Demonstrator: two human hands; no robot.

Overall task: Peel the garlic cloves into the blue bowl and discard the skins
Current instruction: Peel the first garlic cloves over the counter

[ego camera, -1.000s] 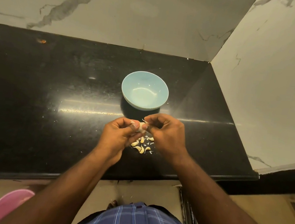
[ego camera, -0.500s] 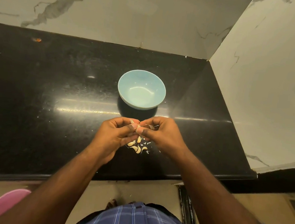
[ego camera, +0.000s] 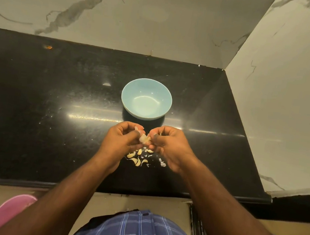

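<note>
A: Okay, hands?
B: Left hand (ego camera: 121, 140) and right hand (ego camera: 168, 147) both pinch one garlic clove (ego camera: 144, 139), just in front of the blue bowl (ego camera: 146, 99).
A: Rest?
B: Loose cloves (ego camera: 137, 158) and skin bits (ego camera: 162, 162) on the black counter (ego camera: 55, 106), nearer than the bowl.

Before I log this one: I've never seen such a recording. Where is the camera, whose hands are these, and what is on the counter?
There is no machine here. One camera sits on a person's head and looks down at their own two hands. The left hand and right hand together pinch a garlic clove above the black counter. Beyond them stands a blue bowl with nothing visible inside. Under the hands lie loose garlic cloves and bits of skin. A pink container shows low on the left, below the counter's edge.
</note>
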